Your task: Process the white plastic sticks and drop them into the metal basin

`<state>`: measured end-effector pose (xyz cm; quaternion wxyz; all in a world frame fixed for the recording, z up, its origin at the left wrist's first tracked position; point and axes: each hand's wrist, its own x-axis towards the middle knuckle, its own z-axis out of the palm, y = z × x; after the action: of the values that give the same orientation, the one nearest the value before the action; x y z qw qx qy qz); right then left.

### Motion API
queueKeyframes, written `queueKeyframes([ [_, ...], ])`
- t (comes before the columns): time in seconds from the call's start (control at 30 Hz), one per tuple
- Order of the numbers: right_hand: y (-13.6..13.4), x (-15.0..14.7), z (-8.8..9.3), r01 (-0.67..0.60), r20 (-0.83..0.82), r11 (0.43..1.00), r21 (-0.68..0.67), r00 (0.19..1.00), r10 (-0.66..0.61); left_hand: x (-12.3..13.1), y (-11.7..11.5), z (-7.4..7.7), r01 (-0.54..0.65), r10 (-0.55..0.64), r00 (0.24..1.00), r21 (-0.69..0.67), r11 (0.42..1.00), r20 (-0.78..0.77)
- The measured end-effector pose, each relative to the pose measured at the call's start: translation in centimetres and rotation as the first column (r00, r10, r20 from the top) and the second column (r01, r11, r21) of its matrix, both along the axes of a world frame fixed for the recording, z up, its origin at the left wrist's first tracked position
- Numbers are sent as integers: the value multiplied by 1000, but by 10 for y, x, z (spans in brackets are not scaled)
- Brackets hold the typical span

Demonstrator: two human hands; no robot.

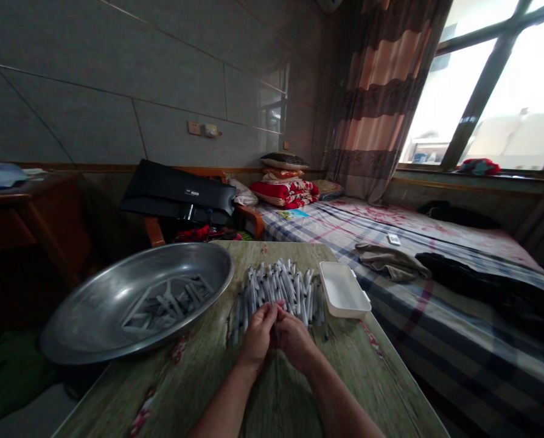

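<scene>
My left hand (261,331) and my right hand (294,340) meet over the near side of a pile of pens (281,286). Both are closed, fingertips pinched together. Whatever they hold is too small or hidden to make out. The pens are slim, pale and see-through with dark ends, and most lie pointing away from me. To the left, a wide metal basin (84,304) holds several pale, slender pieces (171,304) whose kind I cannot tell. Just right of the pile stands an open white plastic box (345,289) with side clips.
All this stands on a wood-patterned table (199,389). A bed (345,225) with clothes (390,261) runs along the right. Behind the table, a black monitor (176,191) leans on a wooden chair (252,220). A wooden desk (39,188) is at far left.
</scene>
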<state>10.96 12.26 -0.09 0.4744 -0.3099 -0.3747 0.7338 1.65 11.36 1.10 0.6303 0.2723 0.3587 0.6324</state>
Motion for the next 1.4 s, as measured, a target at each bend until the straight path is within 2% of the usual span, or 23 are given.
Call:
queueKeyframes([
  [0.1,-4,2,6,-88,-88,995,-44,993,84,-3,-2,-2,123,-116,980,30,992,-164],
  [0.23,-3,9,7,-253,-117,961,-112,964,240,-3,-3,-5,57,-25,973,133,989,-228],
  [0.33,0,11,2,-309,-109,938,-155,949,295,-1,-4,-6,10,28,972,161,987,-232],
  [0.47,0,8,-4,-313,-124,930,-195,948,293,-2,-2,-6,34,-6,981,143,989,-192],
  [0.67,-3,7,-3,-342,-128,911,-229,939,320,0,0,-7,15,-10,998,72,997,-67],
  [0.8,-5,3,-5,-337,-65,914,-226,941,332,-3,-1,-7,7,4,995,113,994,-96],
  [0.93,-8,-5,-9,-275,75,932,-235,951,299,-6,0,-9,-39,51,981,67,997,-188],
  [1.0,-9,-6,-10,-248,92,940,-233,957,275,-7,2,-10,-48,60,978,62,997,-201],
  [1.13,-10,-3,-6,-310,22,935,-171,948,318,-10,5,-9,-67,71,994,53,996,-78],
  [1.23,-9,4,-2,-357,-32,931,-71,934,355,-16,7,-4,-136,136,991,37,990,-4],
  [1.33,-4,8,-1,-342,-64,939,-41,938,339,-23,7,2,-203,203,978,3,979,46],
  [1.4,0,10,-1,-280,-95,958,-58,957,274,-26,7,4,-204,204,977,-5,979,67],
])
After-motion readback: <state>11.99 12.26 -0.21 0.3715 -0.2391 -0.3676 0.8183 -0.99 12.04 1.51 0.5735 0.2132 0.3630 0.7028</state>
